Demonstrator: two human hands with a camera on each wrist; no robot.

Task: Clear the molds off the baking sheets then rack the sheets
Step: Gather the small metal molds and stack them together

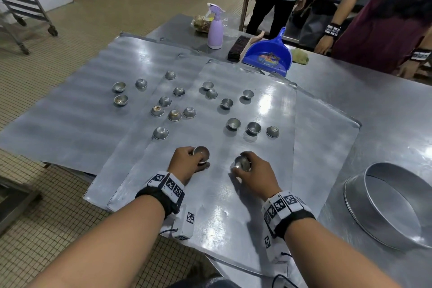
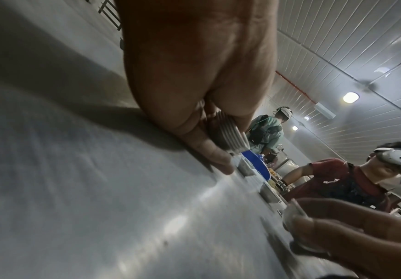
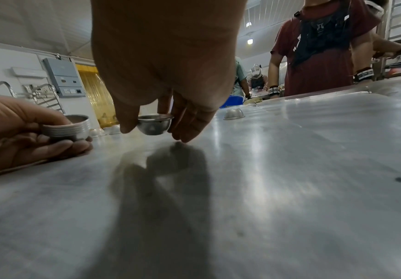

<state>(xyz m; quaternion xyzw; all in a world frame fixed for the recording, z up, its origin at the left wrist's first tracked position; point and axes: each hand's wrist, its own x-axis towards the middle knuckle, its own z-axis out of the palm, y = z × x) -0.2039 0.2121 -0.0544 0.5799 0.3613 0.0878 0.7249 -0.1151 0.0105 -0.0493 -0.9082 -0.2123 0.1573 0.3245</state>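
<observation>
Several overlapping metal baking sheets point(image 1: 261, 194) lie on the steel table, with several small round metal molds point(image 1: 233, 123) scattered over them. My left hand point(image 1: 187, 163) rests on the near sheet and grips a nested stack of molds point(image 1: 201, 153) point(image 2: 228, 136) point(image 3: 68, 128). To its right, my right hand point(image 1: 251, 170) pinches a single mold point(image 1: 242, 163) point(image 3: 155, 125) just above the sheet, between thumb and fingers point(image 3: 189, 124).
A large round cake tin point(image 1: 395, 208) stands at the table's right. At the back are a purple spray bottle point(image 1: 215, 28), a brush point(image 1: 238, 48) and a blue dustpan point(image 1: 268, 54). Two people stand beyond the table. A wheeled sheet rack point(image 1: 21, 0) is at the far left.
</observation>
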